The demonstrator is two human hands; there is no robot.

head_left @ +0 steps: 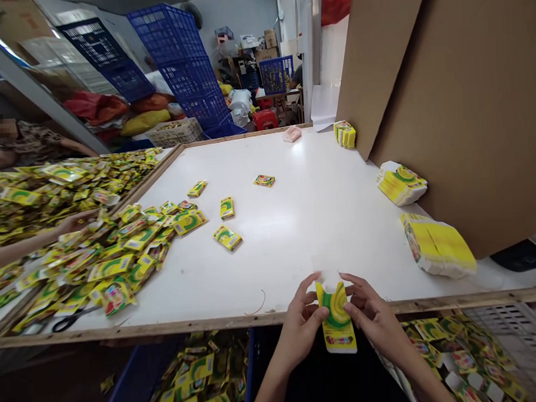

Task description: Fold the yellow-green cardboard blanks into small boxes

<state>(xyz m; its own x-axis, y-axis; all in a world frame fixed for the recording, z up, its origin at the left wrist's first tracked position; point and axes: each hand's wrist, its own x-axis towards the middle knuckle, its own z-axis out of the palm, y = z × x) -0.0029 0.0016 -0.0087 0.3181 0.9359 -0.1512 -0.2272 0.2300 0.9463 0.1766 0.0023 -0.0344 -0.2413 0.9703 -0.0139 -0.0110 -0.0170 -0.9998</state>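
Between my two hands is a yellow and green printed carton (336,316), held upright over the table's front edge with its white top flaps raised. My left hand (302,324) grips its left side, thumb on the printed front. From the other side my right hand (373,315) holds it, thumb also pressed on the front. Whether anything is inside the carton cannot be made out. On the white table (270,260), a few small filled-looking packs lie ahead, among them a yellow pack (228,237). Stacks of flat yellow cartons (438,244) rest at the right.
A heap of yellow packs (115,261) covers the table's left side, with black scissors (71,319) at its front. Another person's hand (80,221) reaches into it. Below the table edge stand a blue crate (133,379) of packs and a pale crate (518,332). Cardboard sheets (469,127) lean right.
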